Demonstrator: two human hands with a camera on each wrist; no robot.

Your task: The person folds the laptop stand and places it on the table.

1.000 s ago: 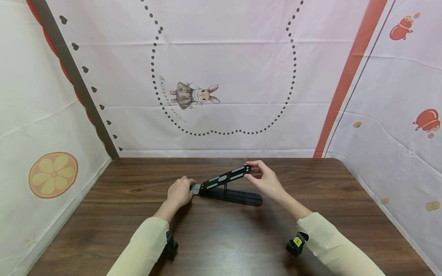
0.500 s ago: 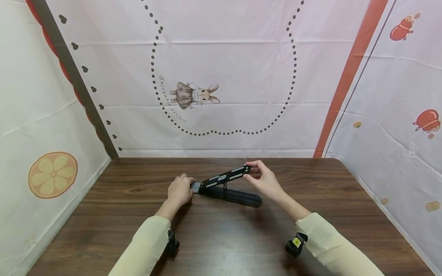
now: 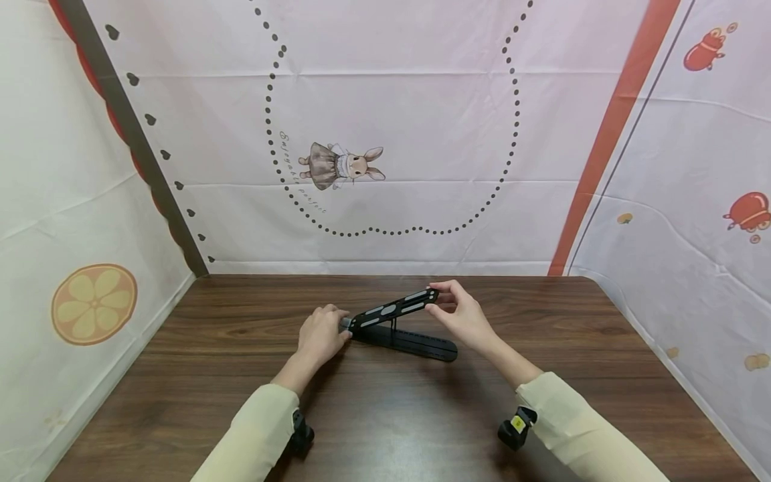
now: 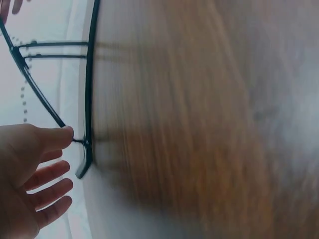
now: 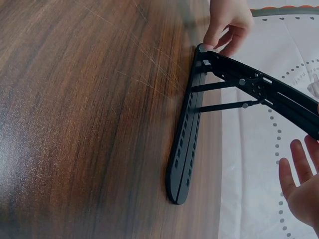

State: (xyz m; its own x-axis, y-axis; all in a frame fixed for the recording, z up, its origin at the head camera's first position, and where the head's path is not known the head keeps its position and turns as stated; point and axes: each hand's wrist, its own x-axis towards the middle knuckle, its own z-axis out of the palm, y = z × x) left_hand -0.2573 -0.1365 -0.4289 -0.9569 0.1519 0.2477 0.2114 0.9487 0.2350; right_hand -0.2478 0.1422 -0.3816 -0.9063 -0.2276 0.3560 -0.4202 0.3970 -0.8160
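A black folding stand [image 3: 405,341] has its long base on the table and its slotted upper arm [image 3: 388,311] raised at a slant, with thin struts [image 5: 219,86] between them. At the hinged end, my left hand [image 3: 321,337] grips across the stand's width, thumb on the near edge and fingers at the far side. My right hand [image 3: 468,321] holds the raised end of the upper arm between thumb and fingers. The left wrist view shows the stand side-on, with my left thumb [image 4: 60,138] by the hinge.
The brown wooden table [image 3: 385,415] reaches back to a white printed cloth [image 3: 421,134] with a rabbit figure [image 3: 341,166]. More printed cloth hangs at the left and right sides. Black wrist devices [image 3: 517,428] sit under both sleeves.
My left hand has moved slightly right along the hinged end, covering more of its grey part. My right hand and the raised arm look almost unchanged.
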